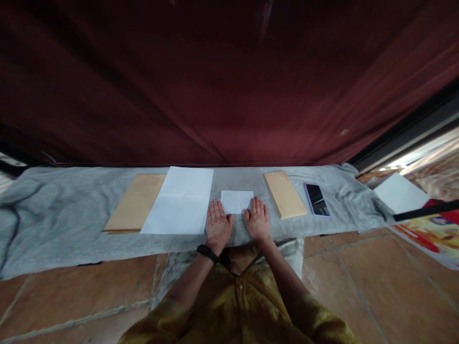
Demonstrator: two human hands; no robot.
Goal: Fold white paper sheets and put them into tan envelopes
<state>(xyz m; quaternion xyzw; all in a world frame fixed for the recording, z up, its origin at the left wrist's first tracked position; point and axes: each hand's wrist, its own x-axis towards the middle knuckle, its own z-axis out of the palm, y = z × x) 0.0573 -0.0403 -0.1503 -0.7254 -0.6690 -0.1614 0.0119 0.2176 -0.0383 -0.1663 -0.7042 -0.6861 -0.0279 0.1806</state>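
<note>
A small white folded paper (237, 201) lies flat on the grey cloth, between my two hands. My left hand (218, 224) rests palm down at its lower left corner, fingers stretched out, a black band on the wrist. At the lower right corner my right hand (257, 220) lies flat too, its fingertips at the paper's edge. To the left is a large white sheet (181, 203) with a crease across it, partly over a brown envelope (138, 203). Right of my hands lies a narrower stack of brown envelopes (286, 195).
A phone (317, 199) with a purple edge lies at the right. The grey cloth (71, 239) covers the long narrow surface, with a dark red curtain (222, 95) hanging behind it. Beyond the right end are a white sheet (400, 192) and a colourful printed box or board (433, 234).
</note>
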